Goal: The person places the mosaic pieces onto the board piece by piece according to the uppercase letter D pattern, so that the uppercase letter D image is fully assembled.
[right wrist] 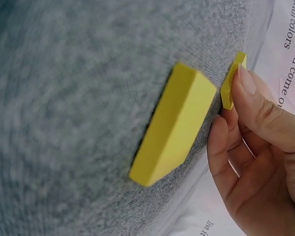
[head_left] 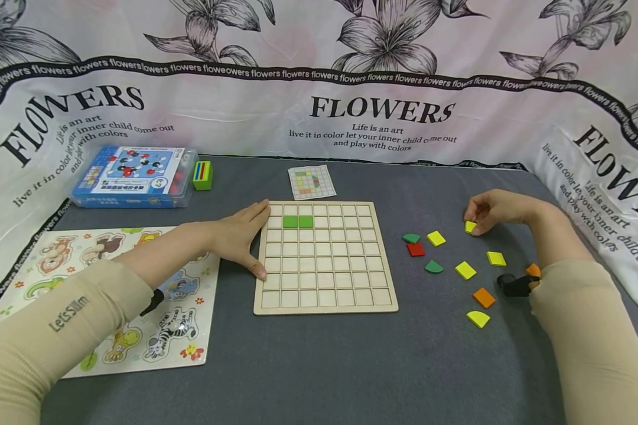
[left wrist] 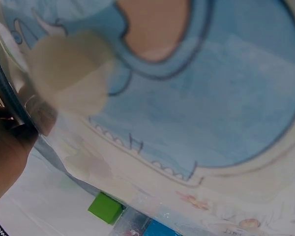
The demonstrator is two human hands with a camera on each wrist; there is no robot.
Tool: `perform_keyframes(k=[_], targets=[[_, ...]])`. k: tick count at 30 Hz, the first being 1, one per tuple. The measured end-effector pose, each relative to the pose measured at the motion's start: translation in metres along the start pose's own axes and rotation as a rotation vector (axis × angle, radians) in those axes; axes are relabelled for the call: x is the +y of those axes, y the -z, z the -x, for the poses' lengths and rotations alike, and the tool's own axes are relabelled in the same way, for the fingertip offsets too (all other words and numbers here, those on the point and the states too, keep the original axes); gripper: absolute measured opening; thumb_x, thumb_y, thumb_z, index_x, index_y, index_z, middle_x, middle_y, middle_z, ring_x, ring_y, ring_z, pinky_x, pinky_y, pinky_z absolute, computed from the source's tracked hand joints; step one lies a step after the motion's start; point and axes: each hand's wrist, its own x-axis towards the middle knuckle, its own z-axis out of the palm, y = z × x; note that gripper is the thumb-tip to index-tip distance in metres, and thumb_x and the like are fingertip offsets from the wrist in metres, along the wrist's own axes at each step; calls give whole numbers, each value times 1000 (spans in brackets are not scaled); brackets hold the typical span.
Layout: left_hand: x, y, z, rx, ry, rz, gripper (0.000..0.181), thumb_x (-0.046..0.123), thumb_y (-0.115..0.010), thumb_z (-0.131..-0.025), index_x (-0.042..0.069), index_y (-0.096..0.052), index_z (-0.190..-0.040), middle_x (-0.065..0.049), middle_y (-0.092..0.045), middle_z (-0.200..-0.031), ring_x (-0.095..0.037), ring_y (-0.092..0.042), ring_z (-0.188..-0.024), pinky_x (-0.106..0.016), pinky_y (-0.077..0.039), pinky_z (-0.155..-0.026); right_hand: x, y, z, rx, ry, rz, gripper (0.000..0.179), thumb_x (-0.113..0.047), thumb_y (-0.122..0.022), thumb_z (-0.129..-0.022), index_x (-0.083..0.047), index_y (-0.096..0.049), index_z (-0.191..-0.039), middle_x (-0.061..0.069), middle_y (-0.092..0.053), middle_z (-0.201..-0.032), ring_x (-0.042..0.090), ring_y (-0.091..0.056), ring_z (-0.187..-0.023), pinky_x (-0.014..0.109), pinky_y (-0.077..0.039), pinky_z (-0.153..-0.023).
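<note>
a white cloth (head_left: pixel 234 124) with flower drawings hangs behind a dark grey table (head_left: pixel 324 366). on the table, the wooden grid board (head_left: pixel 324 310) lies flat, and 2 green squares (head_left: pixel 290 221) sit side by side in row 2 from its far edge. the left hand (head_left: pixel 238 236) is spread wide, fingers and thumb at the left edge of the board. the right hand (head_left: pixel 497 209) holds a yellow piece (head_left: pixel 470 227) in a narrow pinch, well apart from the board on its right side; whether this piece touches the table, i cannot tell. loose pieces (head_left: pixel 465 270) lie near. a pattern card (head_left: pixel 312 182) is behind the board. i judge the step in hand is picking up; the next move calls for a firm pinch and a lift above the other pieces.
</note>
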Motion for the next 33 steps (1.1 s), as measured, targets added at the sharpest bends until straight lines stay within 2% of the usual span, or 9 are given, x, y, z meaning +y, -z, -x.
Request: perform_keyframes(k=[9,17,25,33], targets=[[1,0,1,3,-3,-4,141,68,-78,-70,-3,7,-157,-23,15,-165,-44,9,-154,-58,-7,-126,0,-1,-2,74,-1,33,29,-10,-75,-88,3,-58,-107,5,-60,-94,11,-52,-77,26,-48,-70],[2,1,0,1,-5,-1,140,68,-77,-70,-3,7,-157,-24,15,-165,-44,9,-154,-58,-7,-126,-14,-1,-8,140,-18,58,26,-12,-73,-90,0,-59,-107,7,-57,-91,16,-51,-80,29,-49,-69],[3,2,1,-3,-3,-4,139,68,-77,-70,-3,7,-157,-24,15,-165,-44,9,-154,-58,-8,-126,-46,-4,-21,275,59,39,21,-15,-72,-91,-4,-62,-105,7,-63,-92,17,-56,-81,30,-49,-71],[1,1,1,-2,-2,0,140,69,-76,-70,-3,7,-157,-23,15,-165,-43,9,-155,-57,-7,-127,-93,-15,-36,296,178,-55,18,-13,-72,-90,-4,-63,-103,6,-67,-91,20,-62,-80,35,-54,-74]])
